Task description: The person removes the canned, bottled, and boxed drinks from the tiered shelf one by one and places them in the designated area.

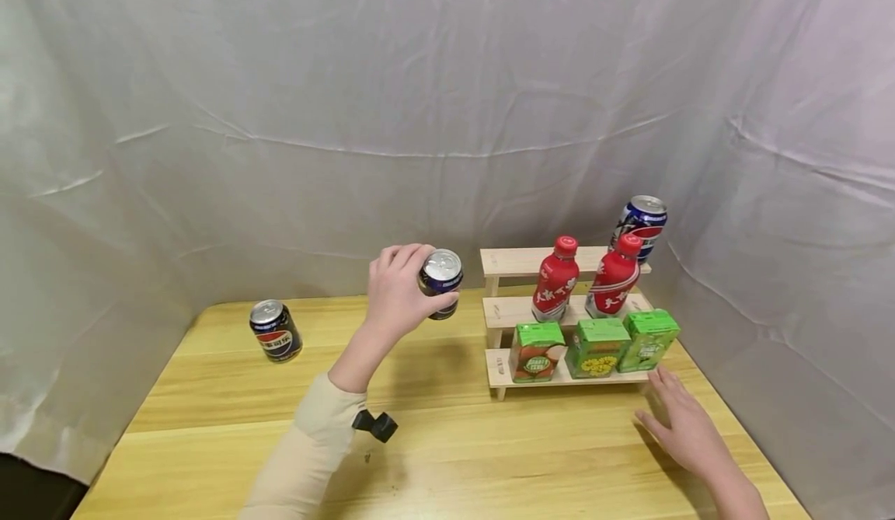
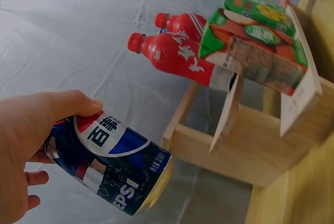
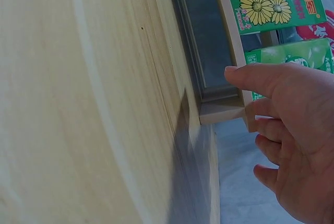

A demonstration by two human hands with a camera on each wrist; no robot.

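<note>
My left hand [image 1: 400,291] grips a dark blue Pepsi can [image 1: 444,291] around its side and holds it above the table, left of a three-tier wooden shelf [image 1: 513,261]. In the left wrist view the can [image 2: 117,158] is tilted, thumb across its label. At the shelf's lower right corner is my right hand [image 1: 688,427], fingers loosely extended; in the right wrist view its fingers [image 3: 269,122] lie by the shelf's end, and whether they touch it is unclear. Nothing is held there. Another Pepsi can [image 1: 639,225] stands at the right of the top tier, partly hidden by a bottle.
Two red bottles [image 1: 555,283] stand on the middle tier. Along the bottom tier are a red-and-green drink carton [image 1: 535,355], a yellow-flowered carton [image 1: 597,349] and a green carton [image 1: 650,340]. A third can [image 1: 276,332] stands on the table's left. Grey cloth [image 1: 336,116] surrounds the table.
</note>
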